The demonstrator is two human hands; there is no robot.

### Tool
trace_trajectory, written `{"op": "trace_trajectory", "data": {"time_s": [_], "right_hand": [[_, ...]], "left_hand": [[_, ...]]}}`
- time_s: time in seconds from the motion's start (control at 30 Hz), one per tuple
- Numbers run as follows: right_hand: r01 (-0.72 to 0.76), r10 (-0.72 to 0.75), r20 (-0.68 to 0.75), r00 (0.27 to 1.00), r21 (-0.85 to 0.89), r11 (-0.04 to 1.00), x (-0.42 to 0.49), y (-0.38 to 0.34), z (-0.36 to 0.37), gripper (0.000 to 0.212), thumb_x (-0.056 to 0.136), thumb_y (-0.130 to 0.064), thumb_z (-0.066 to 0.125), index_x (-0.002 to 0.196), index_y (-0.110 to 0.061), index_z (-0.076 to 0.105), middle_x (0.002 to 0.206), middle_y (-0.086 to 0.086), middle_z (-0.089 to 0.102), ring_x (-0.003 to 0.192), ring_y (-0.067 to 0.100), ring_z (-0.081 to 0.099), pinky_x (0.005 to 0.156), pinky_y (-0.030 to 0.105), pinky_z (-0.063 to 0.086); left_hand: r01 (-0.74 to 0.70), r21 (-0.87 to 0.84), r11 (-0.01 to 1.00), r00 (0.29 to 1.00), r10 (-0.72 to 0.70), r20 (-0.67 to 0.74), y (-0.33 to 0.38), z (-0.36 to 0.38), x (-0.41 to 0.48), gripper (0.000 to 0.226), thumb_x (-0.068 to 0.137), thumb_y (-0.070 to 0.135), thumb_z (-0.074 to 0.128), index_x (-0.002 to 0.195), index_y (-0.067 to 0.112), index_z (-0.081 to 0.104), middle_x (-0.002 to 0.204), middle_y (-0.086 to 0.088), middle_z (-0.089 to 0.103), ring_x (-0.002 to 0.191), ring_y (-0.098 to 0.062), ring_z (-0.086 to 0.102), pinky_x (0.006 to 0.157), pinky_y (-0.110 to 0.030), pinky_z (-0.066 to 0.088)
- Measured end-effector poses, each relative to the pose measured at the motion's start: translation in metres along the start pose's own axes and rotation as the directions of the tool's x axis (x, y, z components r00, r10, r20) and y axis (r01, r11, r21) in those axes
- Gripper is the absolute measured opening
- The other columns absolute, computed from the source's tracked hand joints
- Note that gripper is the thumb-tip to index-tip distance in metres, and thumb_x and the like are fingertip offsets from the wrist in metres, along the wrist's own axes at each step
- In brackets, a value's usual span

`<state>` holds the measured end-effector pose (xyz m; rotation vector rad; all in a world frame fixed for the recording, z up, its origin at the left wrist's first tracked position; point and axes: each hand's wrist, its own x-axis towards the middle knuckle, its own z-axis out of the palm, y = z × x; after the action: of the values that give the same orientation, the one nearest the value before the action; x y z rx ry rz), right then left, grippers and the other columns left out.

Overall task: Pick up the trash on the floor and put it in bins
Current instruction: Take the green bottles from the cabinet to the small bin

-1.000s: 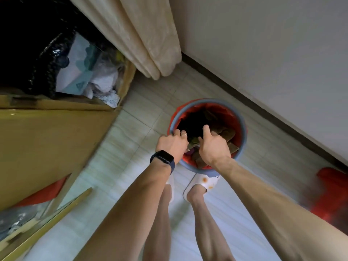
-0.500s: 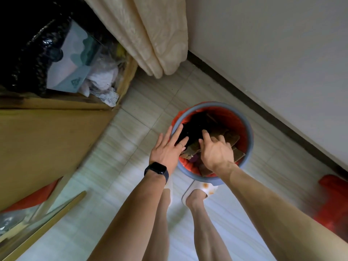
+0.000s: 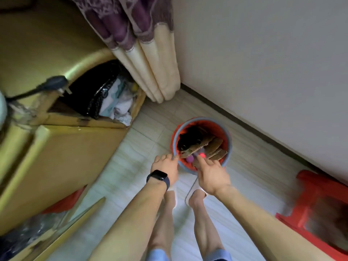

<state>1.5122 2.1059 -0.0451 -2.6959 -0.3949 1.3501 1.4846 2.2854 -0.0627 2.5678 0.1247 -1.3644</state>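
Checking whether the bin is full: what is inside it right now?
Inside the bin: brown cardboard pieces leaning across, a dark object behind them, a purple item near the front rim. Whatever lies beneath the cardboard is covered.

Dim; soft; blurred, warped edges

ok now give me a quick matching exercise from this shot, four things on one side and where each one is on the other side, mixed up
Things:
1. cardboard pieces
2. black watch
3. red stool
4. curtain

Places:
a. on the floor at the far right
b. hanging in the corner beyond the bin
c. inside the bin
d. on the wrist behind the left hand

Pairs: 1-c, 2-d, 3-a, 4-b
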Motion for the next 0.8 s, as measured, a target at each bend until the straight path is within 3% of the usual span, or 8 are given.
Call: {"op": "trace_trajectory", "data": {"time_s": [0.13,0.2,0.33,0.43,0.67,0.8], "right_hand": [[0.031,-0.027,-0.073,0.997,0.053,0.998,-0.075,-0.03,-0.047,0.045,0.094,-0.029,0.044,0.139,-0.03,0.044,0.132,-0.004,0.057,0.119,0.028,0.046,0.087,0.036,0.045],[0.082,-0.065,-0.183,0.981,0.087,0.993,-0.117,-0.048,-0.073,0.04,0.094,-0.029,0.046,0.134,-0.029,0.052,0.13,-0.005,0.06,0.119,0.029,0.048,0.09,0.038,0.048],[0.162,-0.101,-0.392,0.915,0.125,0.979,-0.204,-0.081,-0.117,0.037,0.092,-0.029,0.055,0.128,-0.027,0.063,0.129,-0.005,0.064,0.121,0.029,0.052,0.095,0.038,0.05],[0.235,-0.123,-0.515,0.848,0.157,0.959,-0.264,-0.109,-0.143,0.037,0.093,-0.031,0.058,0.129,-0.026,0.063,0.133,-0.003,0.062,0.126,0.025,0.049,0.104,0.039,0.045],[0.446,-0.363,-0.623,0.693,-0.024,0.895,-0.378,-0.175,-0.157,0.035,0.096,-0.04,0.053,0.129,-0.033,0.061,0.133,-0.008,0.06,0.128,0.019,0.046,0.106,0.035,0.042],[0.545,-0.486,-0.627,0.609,-0.114,0.83,-0.416,-0.213,-0.145,0.035,0.097,-0.044,0.05,0.129,-0.035,0.061,0.132,-0.011,0.059,0.125,0.017,0.047,0.105,0.032,0.041]], "left_hand": [[-0.014,0.006,1.0,0.999,0.014,-0.032,0.0,-0.041,-0.068,0.06,0.09,0.025,0.052,0.147,0.02,0.034,0.138,-0.008,0.049,0.129,-0.028,0.043,0.108,-0.042,0.029],[-0.035,-0.008,0.999,0.993,0.034,-0.11,0.0,-0.069,-0.112,0.058,0.091,0.024,0.047,0.147,0.019,0.034,0.139,-0.008,0.049,0.127,-0.03,0.045,0.105,-0.041,0.034],[-0.115,-0.061,0.991,0.95,0.092,-0.299,0.004,-0.115,-0.208,0.053,0.093,0.026,0.043,0.146,0.021,0.039,0.139,-0.008,0.053,0.123,-0.031,0.052,0.1,-0.039,0.042],[-0.097,-0.119,0.988,0.915,0.042,-0.4,-0.006,-0.138,-0.281,0.052,0.096,0.031,0.042,0.147,0.023,0.038,0.141,-0.006,0.05,0.125,-0.029,0.05,0.101,-0.04,0.042],[-0.025,-0.196,0.98,0.737,-0.114,-0.666,-0.056,-0.123,-0.436,0.045,0.096,0.033,0.044,0.14,0.026,0.048,0.142,0.003,0.051,0.124,-0.023,0.051,0.101,-0.034,0.041],[0.042,-0.285,0.958,0.65,-0.243,-0.72,-0.091,-0.091,-0.505,0.042,0.095,0.033,0.046,0.137,0.031,0.05,0.139,0.009,0.052,0.124,-0.018,0.05,0.102,-0.03,0.038]]}}
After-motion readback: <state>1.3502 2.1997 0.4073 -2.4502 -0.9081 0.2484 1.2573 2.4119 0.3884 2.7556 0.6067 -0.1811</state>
